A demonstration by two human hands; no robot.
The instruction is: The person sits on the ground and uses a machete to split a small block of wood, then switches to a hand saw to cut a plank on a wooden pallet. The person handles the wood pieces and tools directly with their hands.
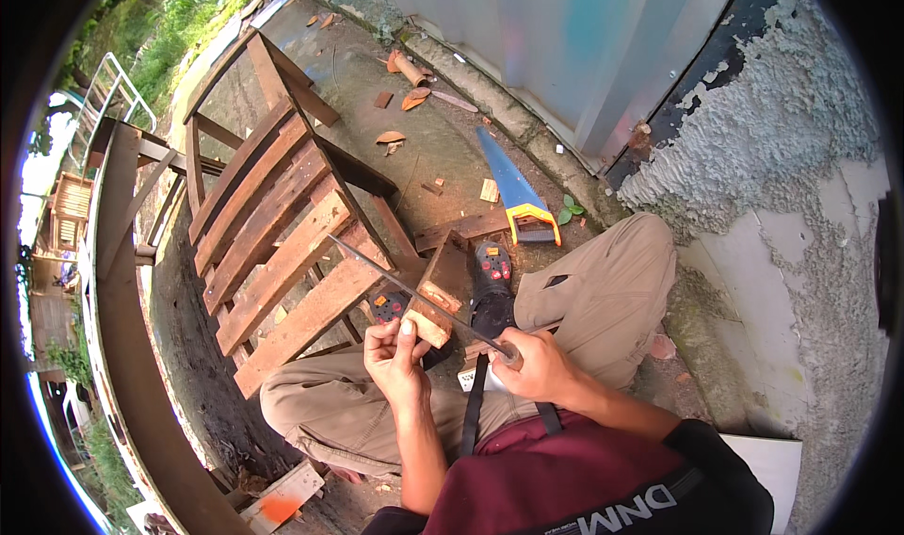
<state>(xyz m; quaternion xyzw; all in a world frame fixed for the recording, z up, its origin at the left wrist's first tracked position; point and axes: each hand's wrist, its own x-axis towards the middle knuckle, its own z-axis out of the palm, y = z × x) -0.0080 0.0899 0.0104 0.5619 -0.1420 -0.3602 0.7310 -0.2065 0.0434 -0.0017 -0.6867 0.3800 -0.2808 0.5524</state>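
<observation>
The left hand (395,351) pinches the near end of a short, rough reddish-brown wooden block (441,295) propped over the person's knees. The right hand (535,365) is closed around the handle of a long thin metal file (414,295) lying across it. The block looks stiff, light and splintery, best gripped by its end faces.

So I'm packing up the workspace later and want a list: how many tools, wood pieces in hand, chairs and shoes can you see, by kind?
Long thin metal blade in the right hand, laid across the block: 1
Handsaw with yellow handle, on the ground: 1
Wooden block held by the left hand: 1
Slatted wooden chair: 1
Black shoes: 2
Total: 6
</observation>
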